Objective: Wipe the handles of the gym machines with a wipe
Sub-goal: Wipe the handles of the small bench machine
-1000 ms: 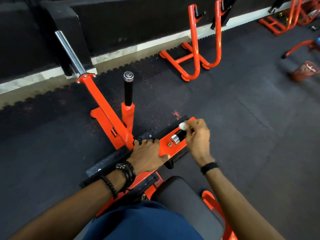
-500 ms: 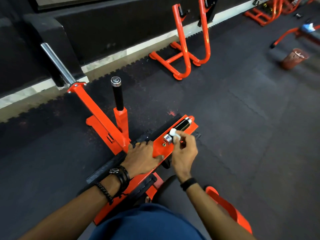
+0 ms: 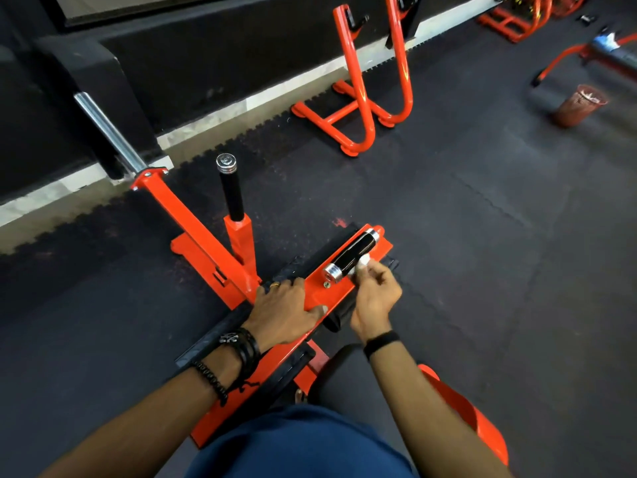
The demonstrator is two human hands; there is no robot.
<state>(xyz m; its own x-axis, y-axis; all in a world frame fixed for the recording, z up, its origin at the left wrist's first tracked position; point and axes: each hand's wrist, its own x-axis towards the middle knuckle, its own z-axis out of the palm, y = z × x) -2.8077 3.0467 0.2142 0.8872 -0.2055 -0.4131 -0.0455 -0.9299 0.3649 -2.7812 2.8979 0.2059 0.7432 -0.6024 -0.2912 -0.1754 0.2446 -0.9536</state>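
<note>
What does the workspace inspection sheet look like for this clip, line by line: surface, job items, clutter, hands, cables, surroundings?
Surface: dark rubber floor mat, a small red mark beside the machine.
Job's things: white wipe pressed against the side of the black handle, which lies along the orange plate; a second black upright handle stands apart, untouched.
Clutter: reddish bin on the floor at far right.
Hands: right hand pinches the wipe; left hand rests flat on the orange plate, fingers over its far edge.
Cables: nothing seen.
Surroundings: chrome bar sleeve, orange floor frame, black wall with a pale base strip.
</note>
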